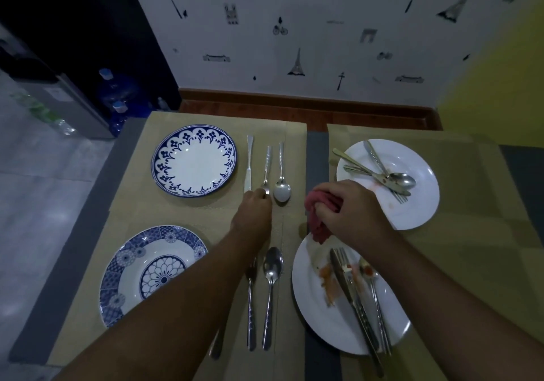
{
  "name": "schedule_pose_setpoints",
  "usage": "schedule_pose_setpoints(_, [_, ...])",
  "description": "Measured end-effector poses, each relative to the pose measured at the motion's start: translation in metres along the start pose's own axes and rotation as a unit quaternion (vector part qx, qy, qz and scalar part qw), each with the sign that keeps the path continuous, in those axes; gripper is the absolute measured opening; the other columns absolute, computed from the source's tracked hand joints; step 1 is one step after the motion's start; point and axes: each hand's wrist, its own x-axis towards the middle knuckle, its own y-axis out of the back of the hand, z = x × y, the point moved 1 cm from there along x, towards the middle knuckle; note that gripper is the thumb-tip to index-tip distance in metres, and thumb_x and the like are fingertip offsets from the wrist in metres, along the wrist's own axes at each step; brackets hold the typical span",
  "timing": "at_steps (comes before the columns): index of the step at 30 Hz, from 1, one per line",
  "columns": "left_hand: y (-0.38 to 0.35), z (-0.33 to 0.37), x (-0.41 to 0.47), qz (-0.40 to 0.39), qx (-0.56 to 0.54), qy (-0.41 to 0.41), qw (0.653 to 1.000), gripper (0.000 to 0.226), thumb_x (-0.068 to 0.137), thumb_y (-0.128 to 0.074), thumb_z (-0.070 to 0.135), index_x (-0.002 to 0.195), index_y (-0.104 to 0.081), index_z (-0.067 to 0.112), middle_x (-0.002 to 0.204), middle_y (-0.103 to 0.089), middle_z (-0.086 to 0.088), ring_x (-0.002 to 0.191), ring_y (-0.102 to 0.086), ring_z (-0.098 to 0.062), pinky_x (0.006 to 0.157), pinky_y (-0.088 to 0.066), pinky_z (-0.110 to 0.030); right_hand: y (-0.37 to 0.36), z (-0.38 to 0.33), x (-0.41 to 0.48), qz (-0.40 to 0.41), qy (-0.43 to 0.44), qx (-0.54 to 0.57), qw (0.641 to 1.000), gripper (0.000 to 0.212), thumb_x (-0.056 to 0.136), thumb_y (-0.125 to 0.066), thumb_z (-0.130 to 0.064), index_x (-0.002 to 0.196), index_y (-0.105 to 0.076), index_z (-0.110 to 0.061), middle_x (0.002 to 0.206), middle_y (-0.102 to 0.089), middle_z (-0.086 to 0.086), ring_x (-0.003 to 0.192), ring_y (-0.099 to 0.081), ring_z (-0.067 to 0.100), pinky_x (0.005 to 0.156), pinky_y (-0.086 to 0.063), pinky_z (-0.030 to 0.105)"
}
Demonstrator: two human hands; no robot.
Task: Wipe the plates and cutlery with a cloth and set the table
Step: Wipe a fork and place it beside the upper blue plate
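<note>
Two blue-patterned plates lie on tan placemats at the left: a far plate (194,161) and a near plate (138,266), partly under my left forearm. Beside the far plate lie a knife (249,163), a fork (267,168) and a spoon (282,177). My left hand (253,213) rests on the fork's near end, fingers closed on it. My right hand (350,210) grips a bunched red cloth (316,213). A near white plate (323,321) smeared with orange sauce holds a knife, fork and spoon. A far white plate (412,204) holds several dirty cutlery pieces.
A spoon (272,289) and a fork (251,307) lie between the near blue plate and the dirty white plate. The papered wall (309,42) stands right behind the table. Water bottles (117,92) sit on the floor at far left, past the table's edge.
</note>
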Motion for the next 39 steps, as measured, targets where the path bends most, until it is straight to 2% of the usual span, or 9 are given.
schedule_pose_setpoints(5, [0.023, 0.014, -0.009, 0.071, -0.091, 0.022, 0.993, 0.022, 0.094, -0.057, 0.008, 0.113, -0.068, 0.004, 0.123, -0.064, -0.013, 0.110, -0.056, -0.027, 0.092, -0.047, -0.031, 0.010, 0.002, -0.013, 0.002, -0.020, 0.010, 1.000, 0.021, 0.086, -0.064, -0.017, 0.103, -0.075, -0.024, 0.093, -0.069, -0.006, 0.086, -0.061, 0.006, 0.077, -0.054, 0.027])
schedule_pose_setpoints(8, [0.044, 0.049, -0.037, 0.100, -0.195, 0.036, 0.975, 0.020, 0.094, -0.061, 0.013, 0.112, -0.071, 0.009, 0.109, -0.067, -0.003, 0.101, -0.060, -0.017, 0.090, -0.046, -0.024, 0.023, 0.006, -0.027, 0.025, -0.030, 0.036, 0.999, 0.020, 0.088, -0.062, -0.014, 0.100, -0.074, -0.025, 0.092, -0.070, -0.009, 0.088, -0.061, 0.004, 0.077, -0.051, 0.019])
schedule_pose_setpoints(11, [0.044, 0.088, -0.072, 0.001, -0.245, 0.081, 0.966, 0.010, 0.094, -0.063, 0.023, 0.095, -0.072, 0.018, 0.088, -0.067, 0.005, 0.081, -0.062, -0.007, 0.078, -0.057, -0.029, 0.038, 0.015, -0.045, 0.050, -0.036, 0.062, 0.996, 0.022, 0.086, -0.060, -0.009, 0.091, -0.073, -0.025, 0.089, -0.069, -0.012, 0.090, -0.060, 0.005, 0.079, -0.048, 0.020])
schedule_pose_setpoints(15, [0.024, 0.138, -0.113, -0.100, -0.253, 0.136, 0.953, 0.019, 0.091, -0.067, 0.034, 0.081, -0.069, 0.017, 0.072, -0.068, 0.005, 0.067, -0.065, -0.006, 0.071, -0.057, -0.029, 0.057, 0.039, -0.068, 0.034, -0.056, 0.141, 0.988, 0.026, 0.087, -0.057, -0.002, 0.086, -0.070, -0.023, 0.086, -0.072, -0.009, 0.087, -0.065, 0.003, 0.078, -0.049, 0.016])
schedule_pose_setpoints(22, [-0.014, 0.186, -0.152, -0.151, -0.226, 0.283, 0.920, 0.023, 0.090, -0.067, 0.032, 0.079, -0.071, 0.013, 0.067, -0.068, 0.002, 0.060, -0.067, -0.008, 0.059, -0.056, -0.024, 0.084, 0.089, -0.105, 0.011, -0.158, 0.233, 0.959, 0.017, 0.092, -0.064, -0.026, 0.102, -0.061, -0.039, 0.090, -0.071, -0.007, 0.084, -0.069, 0.012, 0.074, -0.060, 0.038])
schedule_pose_setpoints(26, [-0.017, 0.196, -0.154, -0.132, -0.256, 0.351, 0.891, 0.022, 0.087, -0.069, 0.029, 0.073, -0.068, 0.012, 0.060, -0.061, 0.004, 0.054, -0.059, -0.005, 0.045, -0.038, -0.014, 0.094, 0.095, -0.115, -0.030, -0.159, 0.251, 0.954, 0.016, 0.093, -0.064, -0.026, 0.099, -0.062, -0.041, 0.089, -0.071, -0.007, 0.083, -0.069, 0.011, 0.076, -0.061, 0.041])
schedule_pose_setpoints(31, [-0.016, 0.200, -0.152, -0.123, -0.291, 0.395, 0.863, 0.016, 0.082, -0.070, 0.022, 0.079, -0.071, 0.006, 0.064, -0.063, 0.000, 0.059, -0.062, -0.009, 0.048, -0.043, -0.018, 0.093, 0.102, -0.122, -0.057, -0.139, 0.246, 0.957, 0.015, 0.095, -0.062, -0.023, 0.099, -0.067, -0.037, 0.095, -0.071, -0.023, 0.095, -0.066, 0.003, 0.086, -0.058, 0.037])
schedule_pose_setpoints(35, [-0.021, 0.196, -0.153, -0.123, -0.327, 0.411, 0.842, 0.018, 0.087, -0.066, 0.021, 0.085, -0.072, 0.004, 0.075, -0.068, -0.004, 0.070, -0.067, -0.014, 0.055, -0.050, -0.022, 0.085, 0.106, -0.122, -0.065, -0.188, 0.264, 0.944, 0.008, 0.095, -0.064, -0.031, 0.102, -0.068, -0.031, 0.102, -0.072, -0.011, 0.099, -0.067, 0.013, 0.091, -0.058, 0.046])
schedule_pose_setpoints(39, [-0.008, 0.192, -0.160, -0.113, -0.334, 0.380, 0.855, 0.023, 0.094, -0.057, 0.020, 0.080, -0.069, 0.006, 0.075, -0.067, -0.006, 0.065, -0.064, -0.011, 0.054, -0.049, -0.022, 0.077, 0.102, -0.126, -0.106, -0.253, 0.354, 0.894, 0.038, 0.077, -0.084, -0.030, 0.111, -0.068, -0.026, 0.108, -0.073, -0.001, 0.102, -0.070, 0.018, 0.090, -0.059, 0.043])
